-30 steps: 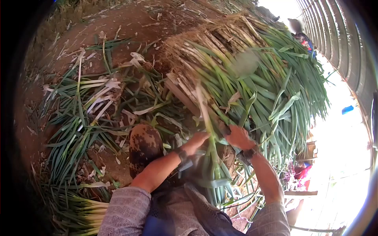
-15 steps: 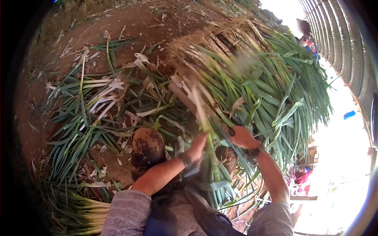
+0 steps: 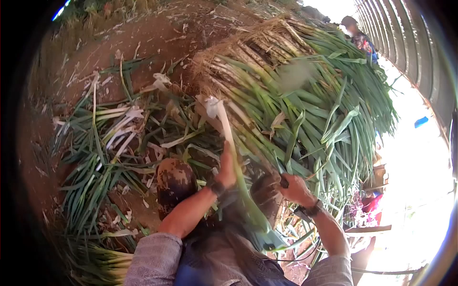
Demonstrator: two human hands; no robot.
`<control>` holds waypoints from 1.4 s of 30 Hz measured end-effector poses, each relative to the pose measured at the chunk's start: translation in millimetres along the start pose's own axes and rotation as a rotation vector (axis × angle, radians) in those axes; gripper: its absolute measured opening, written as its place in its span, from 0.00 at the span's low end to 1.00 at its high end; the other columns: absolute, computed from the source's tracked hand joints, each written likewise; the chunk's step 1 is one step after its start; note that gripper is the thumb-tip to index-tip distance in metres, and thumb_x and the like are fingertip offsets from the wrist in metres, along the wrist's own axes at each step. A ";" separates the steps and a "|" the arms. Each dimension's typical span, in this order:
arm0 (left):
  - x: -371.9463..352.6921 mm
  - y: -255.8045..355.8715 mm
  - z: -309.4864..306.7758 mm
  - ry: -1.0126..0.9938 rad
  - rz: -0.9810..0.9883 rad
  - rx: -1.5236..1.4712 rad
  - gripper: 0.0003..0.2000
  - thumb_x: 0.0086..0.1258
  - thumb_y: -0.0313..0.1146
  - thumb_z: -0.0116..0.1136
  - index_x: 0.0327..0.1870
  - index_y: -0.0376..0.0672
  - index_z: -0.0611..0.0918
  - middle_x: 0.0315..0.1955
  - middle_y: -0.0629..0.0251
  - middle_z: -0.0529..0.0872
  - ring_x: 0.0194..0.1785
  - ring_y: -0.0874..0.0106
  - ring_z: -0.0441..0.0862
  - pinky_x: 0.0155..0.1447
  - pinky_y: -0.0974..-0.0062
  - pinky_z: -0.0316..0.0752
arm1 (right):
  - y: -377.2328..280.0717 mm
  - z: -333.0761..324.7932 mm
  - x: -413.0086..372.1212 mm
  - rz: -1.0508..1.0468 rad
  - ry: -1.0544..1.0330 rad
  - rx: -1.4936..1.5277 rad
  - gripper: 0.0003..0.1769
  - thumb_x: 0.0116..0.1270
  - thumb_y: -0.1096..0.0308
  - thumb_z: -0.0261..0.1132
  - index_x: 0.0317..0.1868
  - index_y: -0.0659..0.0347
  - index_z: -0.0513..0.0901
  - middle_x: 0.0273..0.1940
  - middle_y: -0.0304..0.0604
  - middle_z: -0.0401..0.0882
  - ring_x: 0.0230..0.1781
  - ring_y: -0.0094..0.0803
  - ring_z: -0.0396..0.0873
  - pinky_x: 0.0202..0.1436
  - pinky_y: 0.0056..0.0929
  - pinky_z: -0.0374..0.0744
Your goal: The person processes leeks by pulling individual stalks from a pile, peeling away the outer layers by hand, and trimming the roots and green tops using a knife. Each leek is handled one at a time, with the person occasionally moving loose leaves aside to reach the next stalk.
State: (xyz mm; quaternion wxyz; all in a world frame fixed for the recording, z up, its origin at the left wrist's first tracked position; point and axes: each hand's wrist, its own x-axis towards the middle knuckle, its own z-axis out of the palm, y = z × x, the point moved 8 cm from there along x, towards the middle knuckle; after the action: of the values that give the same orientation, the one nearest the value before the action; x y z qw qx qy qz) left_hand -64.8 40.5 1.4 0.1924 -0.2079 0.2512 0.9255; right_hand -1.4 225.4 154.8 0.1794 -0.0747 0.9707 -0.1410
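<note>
My left hand (image 3: 226, 168) is closed around a thick green onion (image 3: 223, 119), fingers along its pale stalk. Its white end points up and away from me, and its green leaves hang down toward my lap. To the right, my right hand (image 3: 296, 189) grips a tool with a dark handle (image 3: 284, 180); its far part blurs against the stalks behind. Beyond both hands lies a big heap of green onions (image 3: 329, 109), with their roots toward the upper left.
Cleaned green onions (image 3: 125, 119) lie on the soil at left, among peeled scraps. Another bunch (image 3: 112, 260) is at lower left. My muddy boots (image 3: 175, 183) stand between. A person (image 3: 361, 39) is at the far right, near a ribbed wall (image 3: 405, 43).
The onion's white end now shows sharply, with loose pale skin at its tip. My left hand has shifted left and up along it; my right hand has dropped lower with the tool.
</note>
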 end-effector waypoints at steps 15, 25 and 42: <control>-4.3 12.9 -26.1 -0.002 0.052 -0.090 0.18 0.70 0.50 0.63 0.26 0.50 0.72 0.18 0.72 0.68 0.23 0.70 0.69 0.26 0.64 0.68 | 4.4 -11.7 53.8 0.051 -0.024 -0.195 0.21 0.59 0.53 0.67 0.46 0.61 0.83 0.42 0.58 0.85 0.47 0.58 0.81 0.53 0.51 0.77; 3.4 7.9 -47.2 0.140 0.150 -0.008 0.09 0.66 0.35 0.68 0.41 0.44 0.83 0.29 0.68 0.84 0.29 0.74 0.80 0.30 0.70 0.79 | 19.6 -17.5 47.7 0.068 -0.095 -0.310 0.21 0.60 0.54 0.65 0.45 0.62 0.83 0.42 0.60 0.84 0.46 0.60 0.82 0.52 0.54 0.78; 21.2 -10.3 -43.4 0.144 0.054 -0.070 0.12 0.64 0.38 0.69 0.43 0.44 0.83 0.34 0.65 0.87 0.33 0.70 0.84 0.34 0.64 0.82 | -15.1 -2.5 153.0 0.016 -0.061 -0.266 0.21 0.57 0.56 0.67 0.43 0.65 0.84 0.41 0.62 0.85 0.46 0.59 0.83 0.51 0.51 0.79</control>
State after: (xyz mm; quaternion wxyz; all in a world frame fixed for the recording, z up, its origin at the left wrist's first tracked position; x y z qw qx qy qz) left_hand -65.3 30.5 -46.9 0.1414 -0.2735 0.2373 0.9213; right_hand -142.4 181.8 111.5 0.1984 -0.0943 0.9755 -0.0074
